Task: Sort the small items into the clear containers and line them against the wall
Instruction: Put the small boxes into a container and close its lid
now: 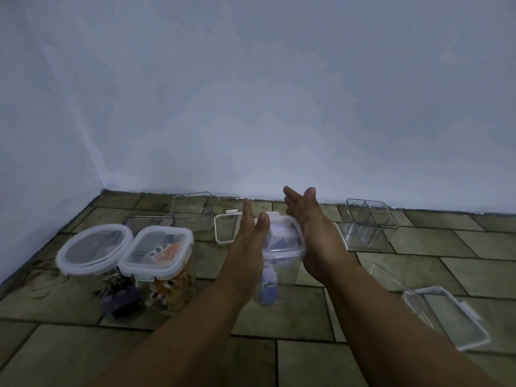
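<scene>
A tall clear container [282, 247] with a white-rimmed lid stands on the tiled floor in the middle, with bluish and white small items inside. My left hand [250, 233] is at its left side and my right hand [310, 224] at its right, palms facing each other. The fingers of both are straight and spread, and the heels of the palms touch the lid's edges. To the left stand a round lidded container [95, 250] holding dark metal clips and a rectangular lidded container [156, 252] holding orange and white items.
A loose white-rimmed lid [223, 227] and a dark-rimmed lid [150, 220] lie behind. An empty clear box [192, 205] sits by the wall [251, 107]. A divided clear container [368, 224] stands at the right, and another container with its lid [446, 317] lies nearer.
</scene>
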